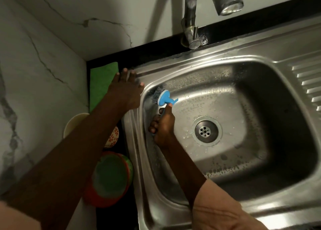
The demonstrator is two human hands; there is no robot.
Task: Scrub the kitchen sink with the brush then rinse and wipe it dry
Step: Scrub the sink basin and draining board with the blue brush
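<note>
Suds and water drops speckle the steel sink (260, 108), and you work at its left inner wall. Your right hand (163, 127) has its grip clamped round the handle of the brush (165, 97), thumb stretched up toward the blue head; the bristles press against the wall near the far-left corner of the basin, well left of the drain (206, 131). Your left hand (126, 89) lies flat with its fingers straight on the sink's left rim, just beside the brush head, holding nothing.

Left of the sink, on the dark surface (121, 59), a green cloth (103, 83) lies against the wall, touching or nearly touching your left fingertips. Nearer you along that same strip stand a pale cup (73, 123), a small bowl with an orange pattern (112, 137), partly hidden by your left forearm, and a stack of orange and green bowls (111, 177). Behind the sink the tap (191, 21) rises from the surface, its spout reaching over the basin. Right of the basin runs the ribbed drainboard (309, 87).
</note>
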